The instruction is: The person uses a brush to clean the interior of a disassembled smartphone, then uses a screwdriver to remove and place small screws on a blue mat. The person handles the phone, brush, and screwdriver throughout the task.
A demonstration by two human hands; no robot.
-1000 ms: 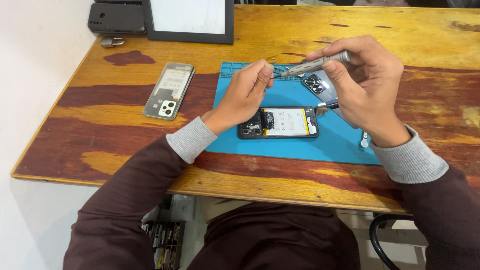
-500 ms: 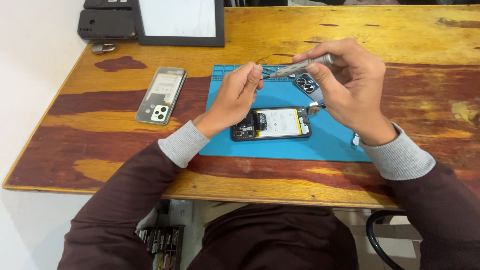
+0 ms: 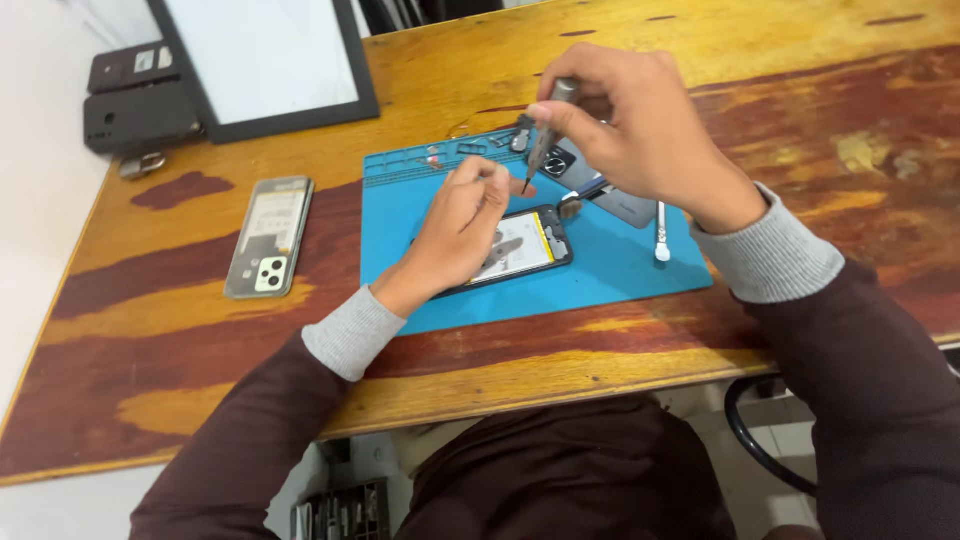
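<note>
Opened phone (image 3: 525, 250), fragile, light, steadied on blue mat (image 3: 620, 270) by left hand (image 3: 455, 235) resting flat, unclosed | screwdriver (image 3: 545, 140), thin, rigid, pinched in right hand (image 3: 630, 130) grip | hold by edges advised.

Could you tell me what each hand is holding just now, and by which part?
The right hand grips a slim screwdriver by its upper handle, tip pointing down. The left hand rests on the opened phone; whether its fingertips pinch anything cannot be told.
</note>
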